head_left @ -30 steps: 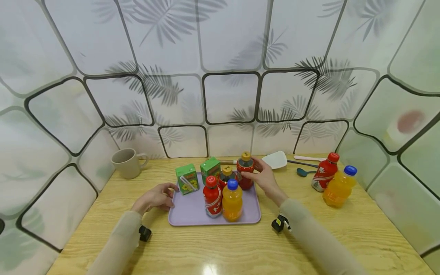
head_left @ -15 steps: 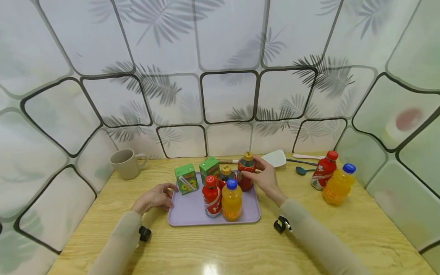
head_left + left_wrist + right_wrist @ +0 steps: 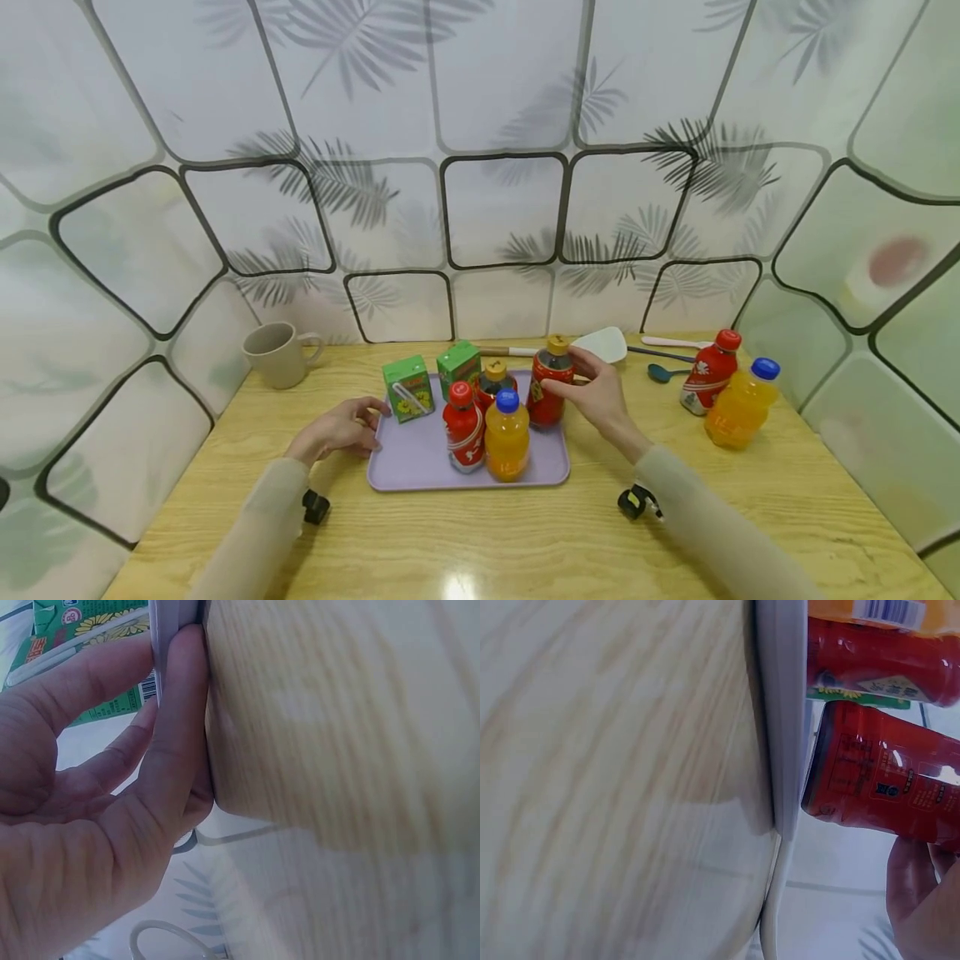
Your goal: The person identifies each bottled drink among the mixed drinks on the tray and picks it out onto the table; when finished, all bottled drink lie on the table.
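Note:
My left hand point(image 3: 341, 429) pinches the left rim of a lilac tray point(image 3: 408, 467); in the left wrist view its fingers point(image 3: 176, 712) lie on both sides of the rim. With my right hand point(image 3: 596, 396) I grip a dark drink bottle point(image 3: 550, 392) with a red label and yellow cap, at the tray's right side. In the right wrist view the bottle's base point(image 3: 817, 769) is tilted close over the tray rim point(image 3: 780, 735). On the tray stand a similar yellow-capped bottle point(image 3: 495, 383), a red bottle point(image 3: 464, 433), an orange juice bottle point(image 3: 507, 442) and two green drink cartons point(image 3: 408, 390).
A beige mug point(image 3: 273, 357) stands at the back left. Behind the tray lie a white spatula point(image 3: 602, 344), a dark blue spoon point(image 3: 662, 373) and a pink handle point(image 3: 675, 342). Another red bottle point(image 3: 710, 375) and orange juice bottle point(image 3: 742, 406) stand at the right. A patterned curtain point(image 3: 502, 217) surrounds the table.
My right hand has brought the yellow-capped bottle slightly right and toward me, beside the other yellow-capped bottle. The left hand and the tray have stayed in place.

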A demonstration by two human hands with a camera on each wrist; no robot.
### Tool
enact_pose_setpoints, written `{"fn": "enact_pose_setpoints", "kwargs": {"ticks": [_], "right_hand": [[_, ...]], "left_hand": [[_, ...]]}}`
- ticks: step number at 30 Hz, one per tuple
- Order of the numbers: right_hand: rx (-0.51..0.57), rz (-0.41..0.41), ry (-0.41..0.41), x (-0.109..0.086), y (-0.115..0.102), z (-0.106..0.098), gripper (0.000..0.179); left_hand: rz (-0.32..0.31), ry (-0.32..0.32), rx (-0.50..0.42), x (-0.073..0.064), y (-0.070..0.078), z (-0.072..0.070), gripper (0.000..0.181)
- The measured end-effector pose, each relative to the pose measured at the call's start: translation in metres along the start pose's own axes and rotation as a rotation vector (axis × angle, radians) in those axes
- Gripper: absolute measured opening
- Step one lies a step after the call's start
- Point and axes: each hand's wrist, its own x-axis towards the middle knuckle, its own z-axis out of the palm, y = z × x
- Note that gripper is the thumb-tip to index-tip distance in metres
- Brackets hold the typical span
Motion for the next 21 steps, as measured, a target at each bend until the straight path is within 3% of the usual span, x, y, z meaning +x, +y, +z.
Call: {"fn": "enact_pose_setpoints", "kwargs": {"ticks": [13,21], "right_hand": [[0.061,0.128,0.072,-0.007,0.001,-0.034,0.076],[0.029,0.109,0.09,-0.015,-0.003,-0.057,0.078]], "left_hand": [[0.0,0.016,-0.004,0.0,-0.001,0.0,0.055],[0.023,0.001,0.004,0.001,-0.002,0.0,0.056]]}}
